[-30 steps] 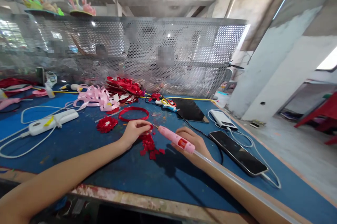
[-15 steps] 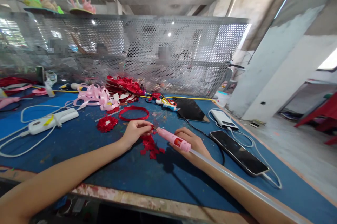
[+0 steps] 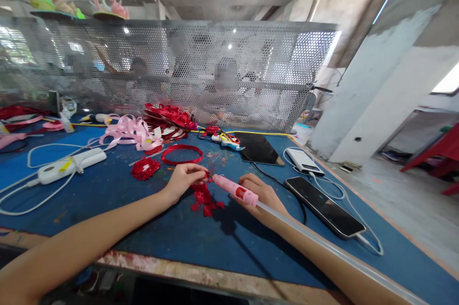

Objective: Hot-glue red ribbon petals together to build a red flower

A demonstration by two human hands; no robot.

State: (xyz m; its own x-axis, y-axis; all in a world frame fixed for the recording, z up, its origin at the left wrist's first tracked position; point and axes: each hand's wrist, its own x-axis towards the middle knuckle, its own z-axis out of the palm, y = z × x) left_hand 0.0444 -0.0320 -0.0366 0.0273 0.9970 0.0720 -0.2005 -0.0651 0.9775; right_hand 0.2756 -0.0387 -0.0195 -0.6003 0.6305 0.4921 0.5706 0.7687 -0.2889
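At a blue table [image 3: 107, 190], the left hand [image 3: 182, 178] pinches a red petal piece [image 3: 205, 177] between fingertips; the right hand [image 3: 260, 192], clamped on the pink glue gun [image 3: 234, 189], has edged its tip closer, now touching the piece

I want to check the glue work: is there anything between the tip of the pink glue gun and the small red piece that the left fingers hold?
Nothing visible stands between them. The pink glue gun in the right hand points its tip straight at the small red piece pinched by the left hand. The pile of red petals lies below, on the blue table.
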